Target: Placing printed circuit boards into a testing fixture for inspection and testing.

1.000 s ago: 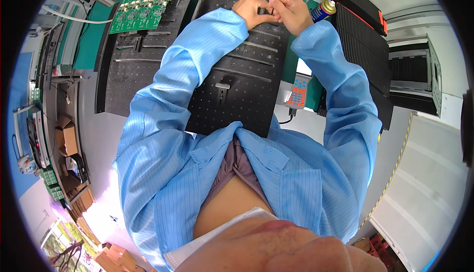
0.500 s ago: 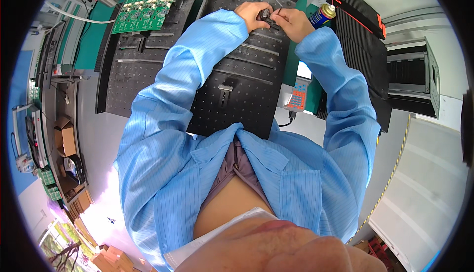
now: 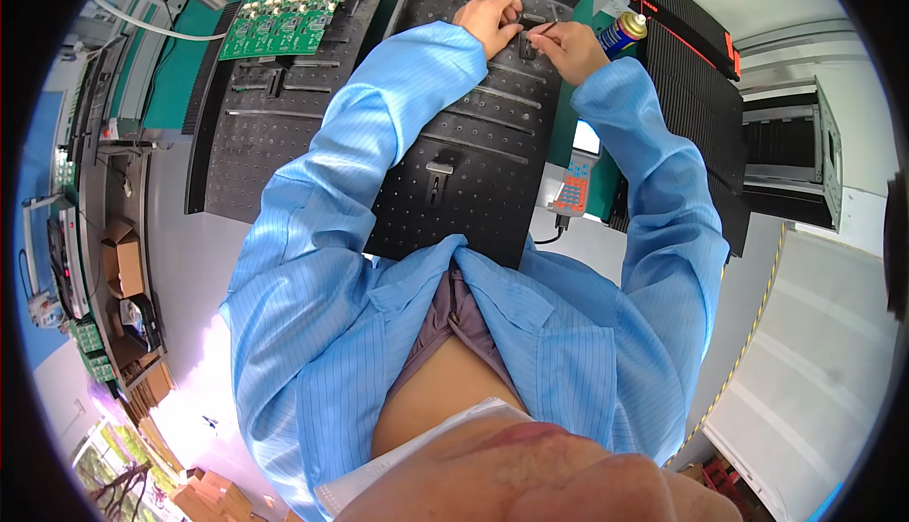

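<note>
A black perforated plate [image 3: 454, 134] lies in front of me, with raised edges and long slots. Near its far right part sits a small black bracket [image 3: 526, 45], between my two hands. My left hand [image 3: 485, 24] rests just left of this bracket, its fingers curled in toward the thumb; anything between them is hidden. With thumb and fingers, my right hand [image 3: 574, 50] pinches a thin dark rod [image 3: 543, 27], whose tip points left over the bracket. A similar metal-topped bracket [image 3: 437, 173] stands on the plate's nearer part, apart from both hands.
Left of the plate, green circuit boards [image 3: 289, 10] lie on a second black perforated plate [image 3: 275, 143]. A spray can [image 3: 620, 37] and a handheld keypad device [image 3: 574, 181] are at the right, beside black ribbed panels [image 3: 677, 77]. Shelves [image 3: 123, 200] stand far left.
My left hand has come off the small bracket, which now shows more fully between my hands. My right hand and the rod have shifted slightly right and nearer. The plate appears slightly farther right.
</note>
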A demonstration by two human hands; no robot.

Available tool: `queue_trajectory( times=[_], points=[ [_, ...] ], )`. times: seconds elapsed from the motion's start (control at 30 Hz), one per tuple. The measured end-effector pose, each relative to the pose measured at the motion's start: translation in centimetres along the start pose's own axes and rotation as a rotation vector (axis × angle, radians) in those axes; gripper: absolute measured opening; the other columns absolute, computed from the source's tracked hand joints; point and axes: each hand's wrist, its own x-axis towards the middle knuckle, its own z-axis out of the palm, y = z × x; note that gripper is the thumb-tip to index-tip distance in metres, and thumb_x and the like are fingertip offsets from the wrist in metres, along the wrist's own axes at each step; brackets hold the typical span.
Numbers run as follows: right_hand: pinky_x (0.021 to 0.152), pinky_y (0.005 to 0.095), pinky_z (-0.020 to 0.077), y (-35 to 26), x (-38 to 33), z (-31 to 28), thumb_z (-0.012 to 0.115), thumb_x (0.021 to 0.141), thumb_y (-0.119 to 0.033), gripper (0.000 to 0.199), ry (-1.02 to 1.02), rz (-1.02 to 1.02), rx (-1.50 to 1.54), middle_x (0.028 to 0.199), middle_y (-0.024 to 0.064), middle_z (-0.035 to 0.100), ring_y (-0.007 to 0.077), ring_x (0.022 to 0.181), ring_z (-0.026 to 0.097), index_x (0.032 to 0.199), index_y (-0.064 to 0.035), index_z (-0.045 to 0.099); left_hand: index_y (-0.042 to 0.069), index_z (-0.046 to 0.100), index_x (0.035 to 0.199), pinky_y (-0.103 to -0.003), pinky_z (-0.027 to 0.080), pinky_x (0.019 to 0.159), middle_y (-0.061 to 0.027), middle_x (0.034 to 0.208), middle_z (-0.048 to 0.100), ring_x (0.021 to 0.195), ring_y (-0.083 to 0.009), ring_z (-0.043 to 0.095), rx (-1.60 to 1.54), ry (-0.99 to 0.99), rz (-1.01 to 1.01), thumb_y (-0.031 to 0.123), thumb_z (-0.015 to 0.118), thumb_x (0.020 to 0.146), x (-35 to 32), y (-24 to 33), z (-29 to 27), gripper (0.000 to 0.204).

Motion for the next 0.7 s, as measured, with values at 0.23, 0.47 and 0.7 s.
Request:
queue_trajectory(
  times=[0.23,0.47,0.7],
  points=[
    [0.051,0.0248,0.0416,0.0,0.2,-0.1,0.059,0.08,-0.01,0.017,-0.005,0.002,-0.001,0.069,0.0079,0.064,0.0147,0.055,0.052,0.089,0.0019,0.067,0.009,0.054,0.105,-0.029,0.046,0.062,-0.0032,0.076,0.058,0.065,-0.0191,0.056,-0.087,-0.122,0.018,0.008,0.072,0.064,-1.0,0.3,0.3,0.044],
    [0.054,0.0316,0.0438,-0.2,0.1,-0.1,0.059,0.077,-0.014,0.016,-0.009,0.016,-0.016,0.069,0.0088,0.065,0.0243,0.053,0.053,0.084,-0.0015,0.067,0.009,0.047,0.115,-0.028,0.047,0.065,-0.0045,0.078,0.058,0.069,-0.0176,0.055,-0.03,-0.163,0.051,0.002,0.071,0.063,-1.4,0.7,0.0,0.058],
    [0.053,0.0306,0.0438,0.1,-0.3,0.2,0.058,0.079,-0.014,0.015,-0.058,0.017,-0.017,0.062,0.0069,0.062,0.0234,0.05,0.053,0.081,-0.0031,0.067,0.009,0.047,0.114,-0.028,0.047,0.066,-0.0047,0.078,0.058,0.07,-0.0179,0.056,-0.088,-0.201,0.039,-0.001,0.069,0.062,-1.5,0.7,0.1,0.057]
  ],
)
